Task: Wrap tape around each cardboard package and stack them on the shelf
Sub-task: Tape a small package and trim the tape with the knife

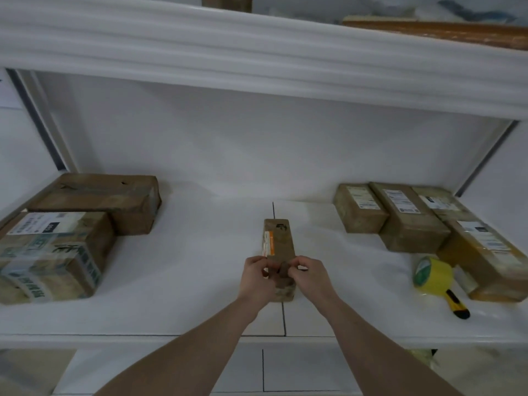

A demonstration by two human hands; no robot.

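With our left hand (255, 273) and right hand (306, 272) both pinching brown tape at the near end of the narrow brown cardboard package (279, 250) lying mid-shelf, we judge wrapping underway; next, press it flat.

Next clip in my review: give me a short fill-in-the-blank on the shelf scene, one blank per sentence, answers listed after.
1. The narrow package in the middle of the shelf is held at its near end by ____ hands: the left hand and the right hand.
2. The roll of tape is ____ in colour.
3. The utility knife lies on the ____ side of the shelf.
4. On the left side of the shelf sit ____ packages.

Answers: both; yellow; right; two
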